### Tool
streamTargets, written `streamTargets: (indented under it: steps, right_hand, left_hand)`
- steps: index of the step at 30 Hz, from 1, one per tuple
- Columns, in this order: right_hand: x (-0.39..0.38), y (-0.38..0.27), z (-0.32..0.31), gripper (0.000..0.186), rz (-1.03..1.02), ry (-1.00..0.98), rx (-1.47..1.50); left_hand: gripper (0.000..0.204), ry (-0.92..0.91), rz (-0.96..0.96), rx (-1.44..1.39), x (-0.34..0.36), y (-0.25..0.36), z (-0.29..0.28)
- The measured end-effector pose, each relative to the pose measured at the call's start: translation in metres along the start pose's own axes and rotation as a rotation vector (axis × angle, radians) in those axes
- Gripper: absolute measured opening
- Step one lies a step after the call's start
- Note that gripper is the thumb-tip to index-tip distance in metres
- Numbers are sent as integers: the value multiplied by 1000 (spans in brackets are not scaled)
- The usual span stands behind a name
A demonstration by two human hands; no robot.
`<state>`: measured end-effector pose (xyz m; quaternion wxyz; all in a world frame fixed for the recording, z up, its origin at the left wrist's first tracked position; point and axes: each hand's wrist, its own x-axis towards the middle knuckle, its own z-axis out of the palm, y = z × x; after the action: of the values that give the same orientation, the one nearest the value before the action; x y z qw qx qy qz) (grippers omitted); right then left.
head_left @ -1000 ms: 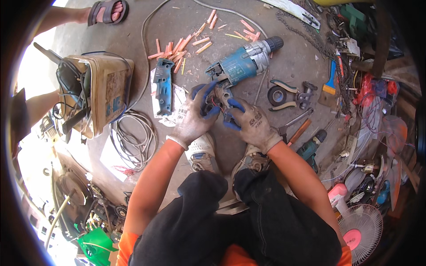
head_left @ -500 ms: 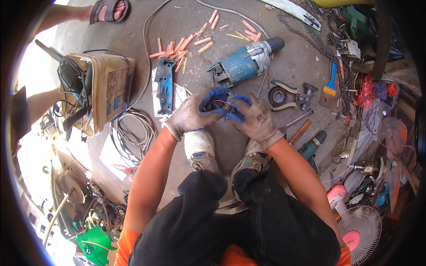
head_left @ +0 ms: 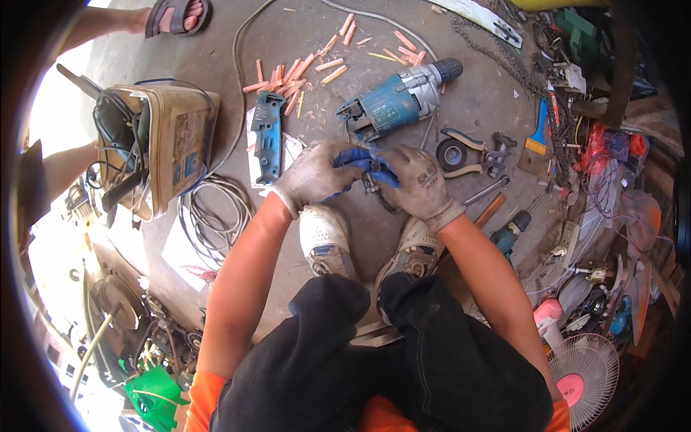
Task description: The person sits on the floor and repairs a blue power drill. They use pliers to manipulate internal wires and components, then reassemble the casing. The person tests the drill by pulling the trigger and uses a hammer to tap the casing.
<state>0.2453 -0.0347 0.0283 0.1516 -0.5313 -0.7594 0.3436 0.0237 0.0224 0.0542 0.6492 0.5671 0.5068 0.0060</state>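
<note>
Gloved left hand (head_left: 317,174) and right hand (head_left: 419,181) pinch a partly hidden small dark part (head_left: 371,183) at frame centre, apparently for two-sided steadiness, just below the opened teal electric drill (head_left: 391,105), with a blue housing half (head_left: 268,140) at centre-left.

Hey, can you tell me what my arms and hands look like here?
Your left hand and right hand wear grubby, pale grey fabric gloves with blue on the fingers. A dark printed mark shows on the right glove's back. Your forearms are bare, and orange sleeves cover your upper arms.
</note>
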Motion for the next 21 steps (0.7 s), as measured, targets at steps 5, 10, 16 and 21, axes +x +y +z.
streamTargets:
  steps: [5, 10, 16, 21]
  right_hand:
    - [-2, -10, -3, 41, 72, 11, 67]
    - [-5, -13, -2, 45, 175, 51, 354]
    - [-7, -10, 9, 45, 239, 149, 471]
    - [-6, -11, 1, 42, 164, 130, 334]
  left_hand:
    - [28, 77, 69, 103, 0, 3, 6]
    - [32, 104, 160, 127, 1, -4, 11]
    - [31, 138, 167, 99, -2, -1, 19]
    - [31, 111, 199, 266, -2, 5, 15]
